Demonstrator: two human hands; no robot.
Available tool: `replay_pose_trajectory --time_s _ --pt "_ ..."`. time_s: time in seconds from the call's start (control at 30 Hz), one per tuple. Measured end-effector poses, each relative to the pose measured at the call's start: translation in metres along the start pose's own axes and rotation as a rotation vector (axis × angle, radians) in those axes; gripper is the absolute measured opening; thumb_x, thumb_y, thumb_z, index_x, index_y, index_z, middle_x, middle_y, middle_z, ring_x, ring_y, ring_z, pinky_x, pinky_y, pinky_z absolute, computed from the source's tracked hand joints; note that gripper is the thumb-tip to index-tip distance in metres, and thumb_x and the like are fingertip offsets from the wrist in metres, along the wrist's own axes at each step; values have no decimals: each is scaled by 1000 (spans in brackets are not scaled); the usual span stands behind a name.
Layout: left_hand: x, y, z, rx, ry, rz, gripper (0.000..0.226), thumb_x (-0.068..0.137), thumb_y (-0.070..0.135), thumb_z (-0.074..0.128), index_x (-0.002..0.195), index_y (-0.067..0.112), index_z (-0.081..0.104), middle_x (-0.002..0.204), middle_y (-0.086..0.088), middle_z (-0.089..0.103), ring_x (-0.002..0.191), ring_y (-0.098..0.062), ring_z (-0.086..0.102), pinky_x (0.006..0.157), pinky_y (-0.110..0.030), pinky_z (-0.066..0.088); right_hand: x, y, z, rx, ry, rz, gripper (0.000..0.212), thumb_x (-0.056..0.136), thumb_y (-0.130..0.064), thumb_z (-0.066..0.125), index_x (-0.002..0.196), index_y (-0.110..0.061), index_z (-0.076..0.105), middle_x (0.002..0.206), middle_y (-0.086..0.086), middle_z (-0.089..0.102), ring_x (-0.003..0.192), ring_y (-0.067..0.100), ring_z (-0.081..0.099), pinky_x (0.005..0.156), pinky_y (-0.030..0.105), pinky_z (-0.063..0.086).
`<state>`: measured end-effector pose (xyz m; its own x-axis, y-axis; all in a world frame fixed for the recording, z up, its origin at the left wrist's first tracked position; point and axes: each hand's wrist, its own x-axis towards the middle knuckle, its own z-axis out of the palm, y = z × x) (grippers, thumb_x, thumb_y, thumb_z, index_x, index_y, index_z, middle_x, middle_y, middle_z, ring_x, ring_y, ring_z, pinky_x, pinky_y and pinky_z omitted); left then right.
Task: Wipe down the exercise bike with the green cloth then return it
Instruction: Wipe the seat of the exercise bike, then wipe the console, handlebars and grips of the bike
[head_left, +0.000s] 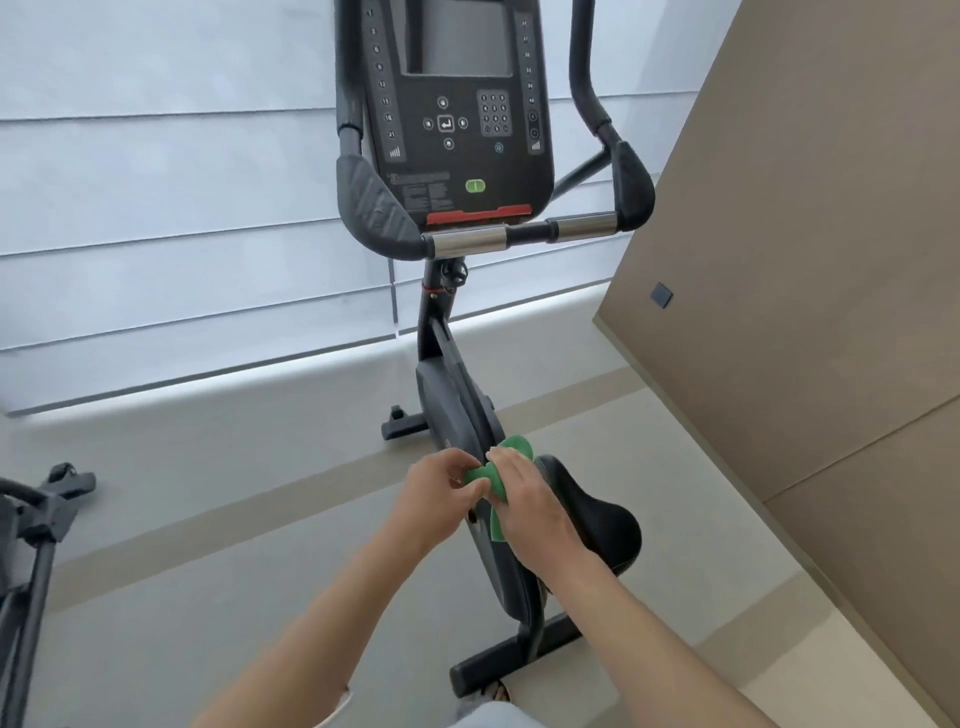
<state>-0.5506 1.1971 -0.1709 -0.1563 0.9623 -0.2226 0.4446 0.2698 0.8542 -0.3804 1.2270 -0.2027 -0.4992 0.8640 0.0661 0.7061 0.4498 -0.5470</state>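
Single head-worn wide-angle view, looking forward and steeply down from behind the saddle (592, 514), exercise bike (467, 395) close in front, console (457, 104) at top, floor (208, 545) below

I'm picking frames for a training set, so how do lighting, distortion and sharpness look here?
Head view: soft daylight through the blinds, brightest along their lower edge, no harsh shadows; wide-angle lens bends the wall panel and floor lines; console labels are too soft to read; both hands and the green cloth are fairly sharp.
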Motion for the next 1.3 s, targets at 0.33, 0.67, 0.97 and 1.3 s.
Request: replay_pose_trajectory --time_s 0.33,0.67,0.97,1.3 --pt "19 61 -64 65 176 186 21 78 13 75 90 30 76 83 9 74 81 -11 71 75 -29 62 58 -20 -34 485 6 -86 71 94 -47 75 153 -43 37 146 -23 47 139 10 50 111 36 52" --pt "24 103 -100 60 251 327 34 78 -2 76 93 28 75 97 11 74 92 -17 71 78 -29 61 111 -33 -53 627 98 -150 58 96 -15 75 136 -52 55 111 -15 69 103 12 69 78 22 59" --pt "47 104 -160 -15 303 442 22 87 11 83 100 27 77 100 2 77 95 -22 73 81 -30 61 154 -62 -96 387 335 -253 68 94 -6 75 155 -25 50 137 -9 67 120 5 65 99 26 57" --pt "137 69 -251 -114 321 384 33 91 -1 69 84 29 78 90 12 77 82 -10 70 72 -14 55 239 -142 -106 -17 636 -270 65 90 -7 77 151 -8 55 145 8 65 132 25 64 103 48 58"
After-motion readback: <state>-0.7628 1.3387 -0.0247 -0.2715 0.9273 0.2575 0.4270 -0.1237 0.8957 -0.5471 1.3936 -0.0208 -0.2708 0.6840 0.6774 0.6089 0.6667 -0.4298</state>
